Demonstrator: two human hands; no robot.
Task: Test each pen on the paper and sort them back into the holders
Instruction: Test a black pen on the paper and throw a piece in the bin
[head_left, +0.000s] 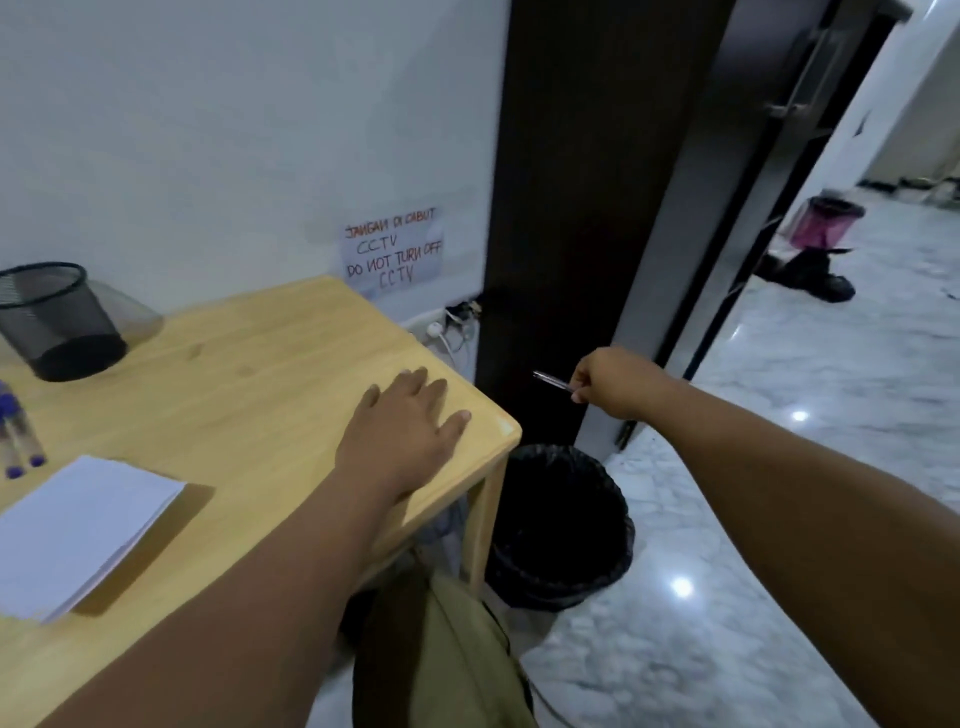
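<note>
My right hand (613, 384) pinches a clear pen (553, 381) out past the table's right edge, above a black-lined waste bin (558, 525) on the floor. My left hand (410, 421) rests flat with spread fingers on the wooden table (249, 384) near its right corner. A black mesh holder (57, 319) stands at the table's back left and looks empty. Two or three clear pens with purple caps (18, 436) lie at the far left edge. A white pad of paper (78, 525) lies at the front left.
A dark door frame (582, 208) rises just behind the bin. A taped CCTV note (392, 249) and cables with a plug (452, 322) sit on the wall behind the table. Marble floor (779, 467) extends right, with a pink-bagged bin (826, 223) far off.
</note>
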